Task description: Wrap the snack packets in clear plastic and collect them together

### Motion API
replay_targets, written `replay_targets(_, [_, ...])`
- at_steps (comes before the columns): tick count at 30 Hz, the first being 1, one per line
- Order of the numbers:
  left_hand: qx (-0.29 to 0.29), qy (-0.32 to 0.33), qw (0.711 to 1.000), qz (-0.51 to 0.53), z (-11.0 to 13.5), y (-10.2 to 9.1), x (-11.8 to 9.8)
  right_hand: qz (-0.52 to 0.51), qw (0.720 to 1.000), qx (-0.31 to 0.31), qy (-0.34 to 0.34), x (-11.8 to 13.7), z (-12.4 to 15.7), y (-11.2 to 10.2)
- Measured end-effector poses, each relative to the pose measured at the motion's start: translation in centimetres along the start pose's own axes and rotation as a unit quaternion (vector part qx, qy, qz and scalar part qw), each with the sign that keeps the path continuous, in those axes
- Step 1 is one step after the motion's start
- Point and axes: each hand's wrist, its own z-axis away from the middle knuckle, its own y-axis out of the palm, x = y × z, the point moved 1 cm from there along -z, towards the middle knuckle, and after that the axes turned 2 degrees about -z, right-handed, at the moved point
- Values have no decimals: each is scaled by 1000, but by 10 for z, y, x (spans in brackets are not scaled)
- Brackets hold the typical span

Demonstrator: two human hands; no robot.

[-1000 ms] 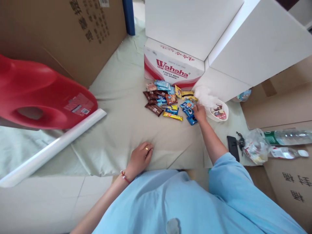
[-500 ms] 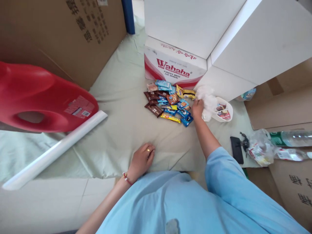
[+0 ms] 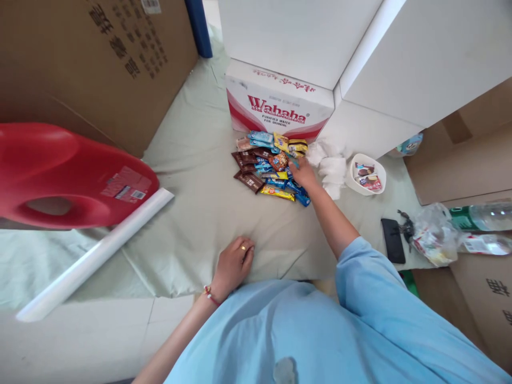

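Two hands in view. Left hand lay palm down on the pale green cloth, fingers loosely spread, gripping nothing; my read is it propped the body during the forward lean. Right hand was stretched out to the right edge of the snack pile, fingertips down among the packets; could not tell whether it had pinched one or only touched them.

Pile sat on the cloth just in front of the Wahaha box; packets overlapped, so loosely heaped rather than sorted. Axes were mixed:
- yellow bar on the near edge lay long axis roughly left-right, dipping slightly toward the right
- brown bars on the left edge lay on much the same slant
- blue packets beside the wrist ran diagonally, toward the person's right

A crumpled white wad lay between pile and white bowl; the bowl held a few packets and was within reach of the right hand. Black phone lay well apart, further right.
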Motion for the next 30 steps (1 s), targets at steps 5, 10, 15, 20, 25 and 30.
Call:
replay_targets(5, [3, -9, 1000, 5, -1, -1, -1, -34, 998, -41, 18, -10, 22, -59])
replay_targets(10, [4, -15, 1000, 12, -2, -1, -1, 41, 991, -125, 16, -27, 15, -104])
replay_targets(15, [-3, -12, 1000, 10, -3, 1, -2, 144, 989, -30, -27, -15, -8, -83])
replay_targets(20, [-19, -27, 998, 45, 0, 0, -2, 125, 991, -22, 34, -7, -14, -81])
replay_targets(25, [-37, -115, 979, 166, 0, -7, -11, -194, 976, -96, 13, 3, 57, -100])
replay_targets(30, [-8, -178, 912, 369, -23, -6, -43, -345, 938, 34, 19, 31, 179, -66])
